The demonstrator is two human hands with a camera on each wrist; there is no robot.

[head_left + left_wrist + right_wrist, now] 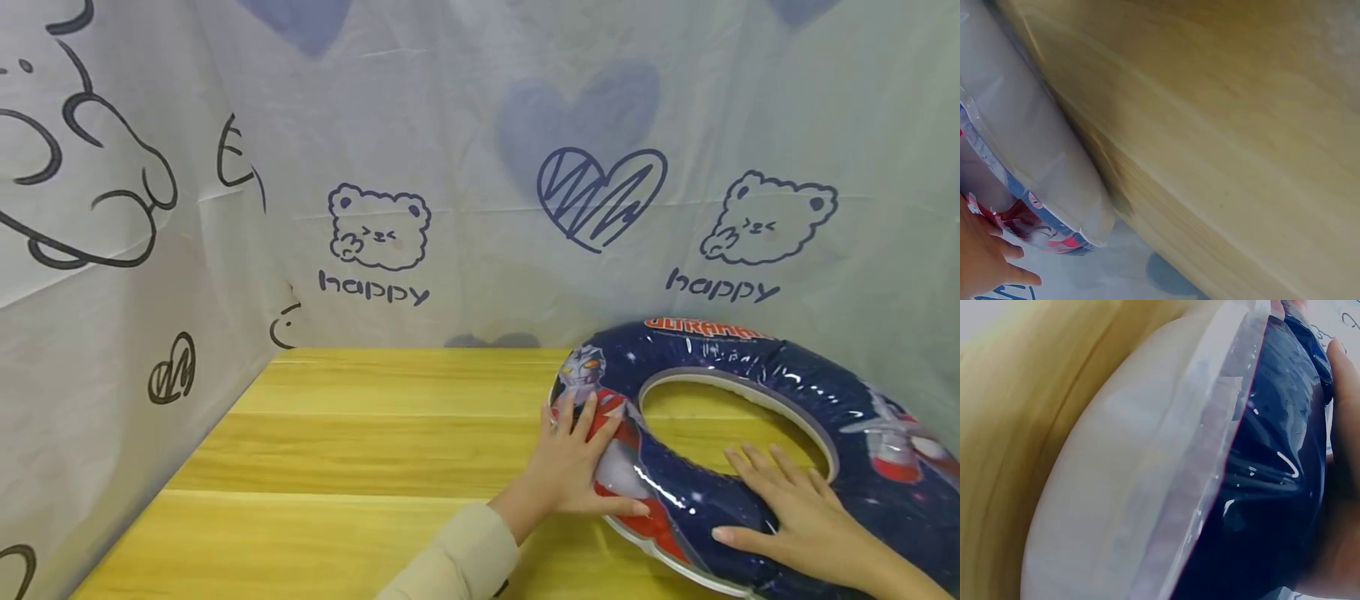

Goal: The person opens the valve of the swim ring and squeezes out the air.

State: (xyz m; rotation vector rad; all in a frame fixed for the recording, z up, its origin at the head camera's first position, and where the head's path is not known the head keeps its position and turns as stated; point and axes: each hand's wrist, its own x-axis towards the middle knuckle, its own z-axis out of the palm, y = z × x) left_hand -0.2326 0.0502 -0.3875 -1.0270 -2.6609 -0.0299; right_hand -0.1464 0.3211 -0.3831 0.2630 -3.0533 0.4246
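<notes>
An inflated swim ring (pixel 705 492), dark blue on top with red and silver hero figures, lies at the right of the wooden table. Its underside shows plain white in the left wrist view (pixel 1029 125) and the right wrist view. My left hand (pixel 566 467) rests spread on the ring's left side, over a printed figure. On the near part of the ring lies my right hand (pixel 806 521), fingers extended toward the central hole and thumb pointing left. In the right wrist view, that hand (pixel 1344 487) is against the glossy blue vinyl (pixel 1272 456).
The yellow wood-grain table (pixel 337 467) stretches away to the left of the ring. A pale curtain (pixel 465 150) printed with hearts and bears hangs behind the table, and another cloth side (pixel 112 350) runs along its left edge.
</notes>
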